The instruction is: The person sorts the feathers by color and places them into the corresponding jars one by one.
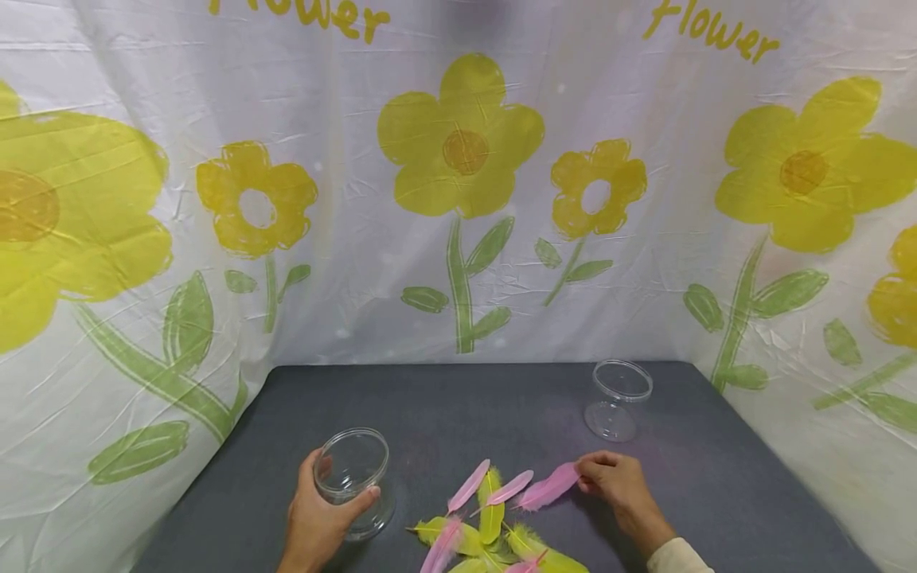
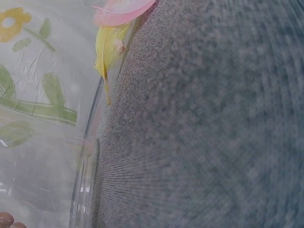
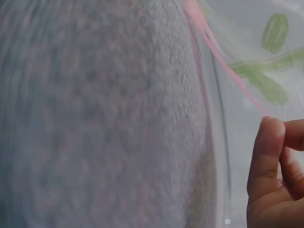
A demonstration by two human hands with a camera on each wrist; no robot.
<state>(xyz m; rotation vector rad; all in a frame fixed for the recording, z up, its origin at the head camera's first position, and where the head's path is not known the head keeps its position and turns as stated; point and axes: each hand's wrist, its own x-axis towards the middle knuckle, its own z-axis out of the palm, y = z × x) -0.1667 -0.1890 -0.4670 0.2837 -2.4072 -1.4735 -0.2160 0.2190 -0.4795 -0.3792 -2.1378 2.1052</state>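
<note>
My left hand (image 1: 320, 513) grips a clear plastic jar (image 1: 358, 469) at the left of the table, thumb across its near side and fingers round the far left side. Toward the right, my right hand (image 1: 618, 485) pinches a pink feather (image 1: 548, 488) by its end; in the right wrist view its thin shaft (image 3: 237, 80) runs up from the fingertips. Between the hands lies a loose pile of yellow feathers (image 1: 490, 509) and pink feathers (image 1: 469, 485). The left wrist view catches a yellow feather (image 2: 108, 52) and only a bit of fingertips at its lower corner.
A second clear jar (image 1: 616, 402) stands at the back right, beyond my right hand. The dark grey tabletop (image 1: 458, 406) ends at a white curtain (image 1: 344, 318) printed with yellow flowers, which hangs behind and on both sides.
</note>
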